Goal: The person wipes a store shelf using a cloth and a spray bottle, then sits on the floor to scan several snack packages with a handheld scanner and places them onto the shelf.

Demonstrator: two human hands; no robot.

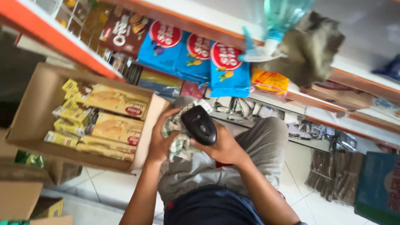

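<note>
we see both of our hands meet near the middle of the view, above our lap. our right hand [223, 146] is closed around a black handheld scanner [200, 124], its fingers wrapped under the body while the rounded black top faces the camera. our left hand [160, 139] is clamped on a green and white checked cloth [178, 139], which is bunched between the palm and the scanner and touches the scanner's left side. the scanner sits at the centre of the frame, just right of the cloth. at nine o'clock from the hands an open cardboard box [33, 112] stands close by, holding yellow biscuit packs [112, 125] and smaller yellow packets [71, 110] stacked along its left part; the left hand is just beside the box's near flap. at twelve o'clock a shelf with an orange edge [62, 43] carries blue snack bags [196, 56] in a row, with a brown pack [123, 31] to their left and a yellow pack [270, 81] to their right. at one o'clock a clear blue spray bottle [277, 21] and a drab crumpled rag [310, 48] lie on the white shelf board. at four o'clock dark brown bundles in clear wrap [333, 175] lean near the white tiled floor [316, 204]. our grey trousers [258, 150] fill the space under the hands.
</note>
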